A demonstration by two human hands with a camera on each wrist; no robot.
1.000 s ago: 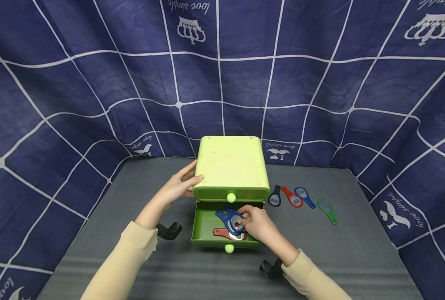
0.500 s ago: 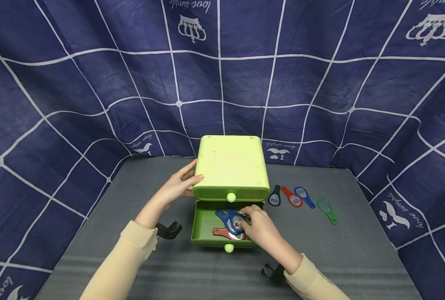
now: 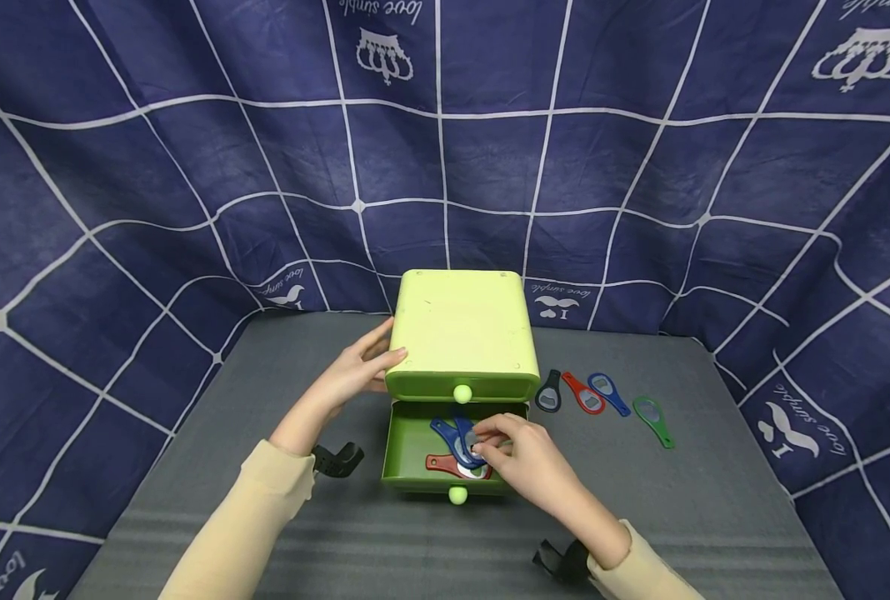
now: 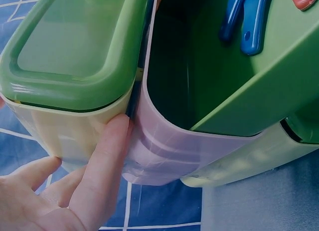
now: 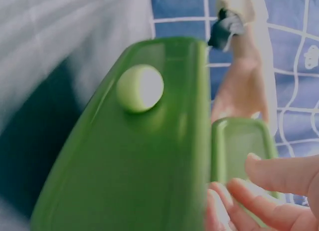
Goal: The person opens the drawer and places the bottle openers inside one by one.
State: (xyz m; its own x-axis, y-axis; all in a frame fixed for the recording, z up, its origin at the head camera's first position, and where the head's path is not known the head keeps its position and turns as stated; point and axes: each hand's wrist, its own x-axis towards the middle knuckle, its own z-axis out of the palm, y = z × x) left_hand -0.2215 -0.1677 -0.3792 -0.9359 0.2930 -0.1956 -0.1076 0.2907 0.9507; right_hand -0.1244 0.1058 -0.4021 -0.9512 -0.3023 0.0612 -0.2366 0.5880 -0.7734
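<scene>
A drawer box with a pale yellow-green top (image 3: 463, 325) stands on the table, its lower green drawer (image 3: 407, 467) pulled out. My left hand (image 3: 357, 368) rests against the box's left side, fingers extended; in the left wrist view a fingertip (image 4: 118, 125) presses the side wall. Inside the drawer lie two overlapping blue bottle openers (image 3: 447, 432) and a red bottle opener (image 3: 441, 463). My right hand (image 3: 526, 454) hovers over the drawer's right part, fingertips close to the upper blue opener and partly covering it. Thumb and fingers stand apart in the right wrist view, nothing between them.
Right of the box, a black opener (image 3: 549, 393), a red opener (image 3: 584, 393), a blue opener (image 3: 608, 393) and a green opener (image 3: 652, 421) lie on the grey table (image 3: 685, 517). The upper drawer (image 3: 422, 387) is closed. A blue checked curtain (image 3: 490, 158) surrounds the table.
My right hand has loosened from the blue bottle opener it held by the ring end and drawn slightly right. The opener lies in the drawer. My left hand has stayed put.
</scene>
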